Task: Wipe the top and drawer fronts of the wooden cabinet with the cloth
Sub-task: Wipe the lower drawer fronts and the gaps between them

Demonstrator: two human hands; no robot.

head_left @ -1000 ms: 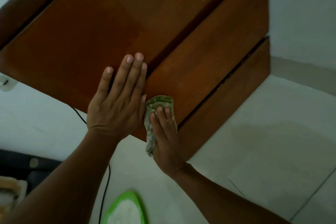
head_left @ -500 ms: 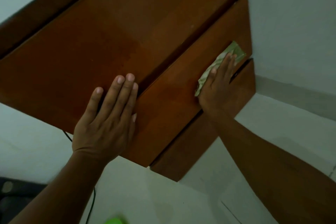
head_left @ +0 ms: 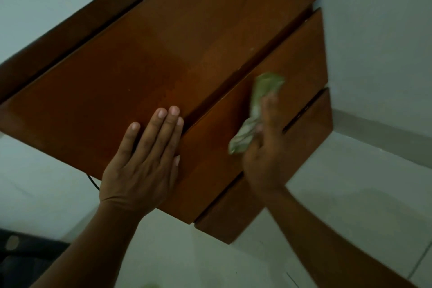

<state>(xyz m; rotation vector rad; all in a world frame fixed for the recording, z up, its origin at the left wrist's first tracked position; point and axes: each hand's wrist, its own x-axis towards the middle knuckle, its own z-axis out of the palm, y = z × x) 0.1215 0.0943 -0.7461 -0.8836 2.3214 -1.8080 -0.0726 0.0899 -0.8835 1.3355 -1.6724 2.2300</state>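
The wooden cabinet (head_left: pixel 163 58) fills the upper middle of the head view, seen from above, with its top slanting and two drawer fronts below its front edge. My left hand (head_left: pixel 142 166) lies flat with straight fingers on the near corner of the top. My right hand (head_left: pixel 264 145), blurred by motion, presses a crumpled green cloth (head_left: pixel 259 105) against the upper drawer front (head_left: pixel 210 152). The cloth sticks out above and to the left of my fingers. The lower drawer front (head_left: pixel 304 147) sits partly behind my right hand and forearm.
A pale tiled floor (head_left: pixel 350 206) spreads below and to the right of the cabinet. A white wall (head_left: pixel 374 30) stands behind it. A black cable (head_left: pixel 92 181) hangs by the cabinet's left corner, and a dark object (head_left: pixel 21 255) lies at the bottom left.
My right hand swept the cloth from the near end of the upper drawer front to its far end, and has now come partway back. My left hand has stayed flat on the top.
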